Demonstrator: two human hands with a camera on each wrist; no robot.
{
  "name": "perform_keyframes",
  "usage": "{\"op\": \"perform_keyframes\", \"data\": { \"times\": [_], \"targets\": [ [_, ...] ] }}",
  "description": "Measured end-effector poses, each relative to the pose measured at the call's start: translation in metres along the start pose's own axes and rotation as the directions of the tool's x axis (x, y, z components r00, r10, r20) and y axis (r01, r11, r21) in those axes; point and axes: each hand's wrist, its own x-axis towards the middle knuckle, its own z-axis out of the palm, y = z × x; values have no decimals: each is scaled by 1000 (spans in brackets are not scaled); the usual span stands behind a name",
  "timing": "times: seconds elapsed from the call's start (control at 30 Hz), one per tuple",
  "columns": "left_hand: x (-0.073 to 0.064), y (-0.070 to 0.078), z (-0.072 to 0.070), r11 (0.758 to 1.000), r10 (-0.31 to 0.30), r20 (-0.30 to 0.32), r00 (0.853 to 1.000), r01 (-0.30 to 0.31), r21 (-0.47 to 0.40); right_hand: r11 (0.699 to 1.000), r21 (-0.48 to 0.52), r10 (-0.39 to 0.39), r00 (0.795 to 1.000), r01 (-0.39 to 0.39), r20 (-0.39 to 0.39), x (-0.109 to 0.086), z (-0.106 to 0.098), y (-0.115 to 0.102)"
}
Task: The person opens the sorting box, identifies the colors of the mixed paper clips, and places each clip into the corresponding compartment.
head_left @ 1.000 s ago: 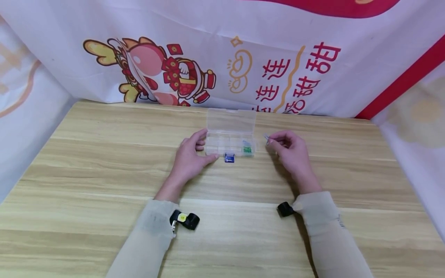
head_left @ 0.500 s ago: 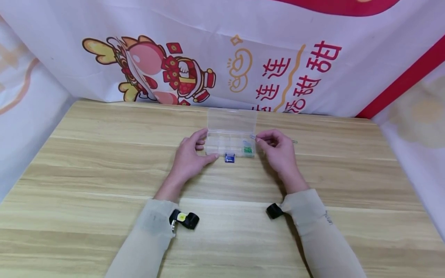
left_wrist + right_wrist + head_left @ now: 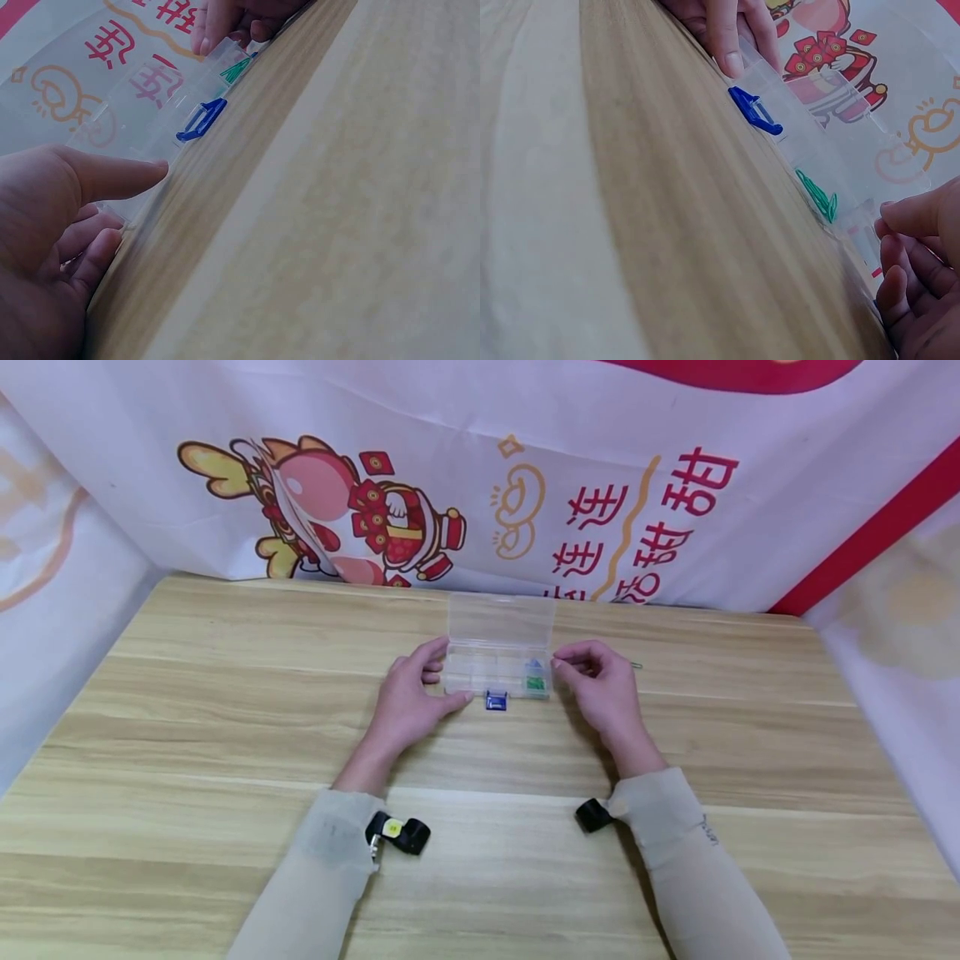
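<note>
A clear plastic compartment box (image 3: 483,677) stands on the table with its lid (image 3: 501,618) raised at the back. My left hand (image 3: 407,700) grips its left end, the thumb along the front edge and the fingers round the side. Green paper clips (image 3: 819,196) lie in the front right compartment. Just behind them is a small blue piece (image 3: 534,664), in the back right compartment. My right hand (image 3: 602,689) is at the box's right edge, thumb and fingertips close together and loosely bent, with nothing showing between them. A blue latch (image 3: 496,700) hangs at the front.
A small green piece (image 3: 636,665) shows on the table just right of my right hand. The wooden table (image 3: 487,877) meets a white printed cloth (image 3: 420,410) close behind the box. White cloth also hangs at both sides.
My right hand has moved left to the box's right edge. The small clip-like piece it pinched has gone from the fingertips. The left hand has kept its place on the box.
</note>
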Motion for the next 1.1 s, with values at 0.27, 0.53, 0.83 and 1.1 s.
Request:
{"op": "perform_keyframes", "data": {
  "times": [0.27,0.53,0.83,1.1],
  "targets": [
    [-1,0,0,1000,-4,1,1000,4,-7,1000,2,-5,998,6,-66,3,-12,7],
    [-1,0,0,1000,-5,5,1000,5,-4,995,95,19,979,0,-202,6,-30,21],
    [0,-1,1,1000,11,3,1000,-11,-3,999,25,35,978,-30,-207,7,-31,20],
    [-1,0,0,1000,6,1,1000,-6,-6,975,-220,9,990,-40,-140,4,-25,17]
  ]
}}
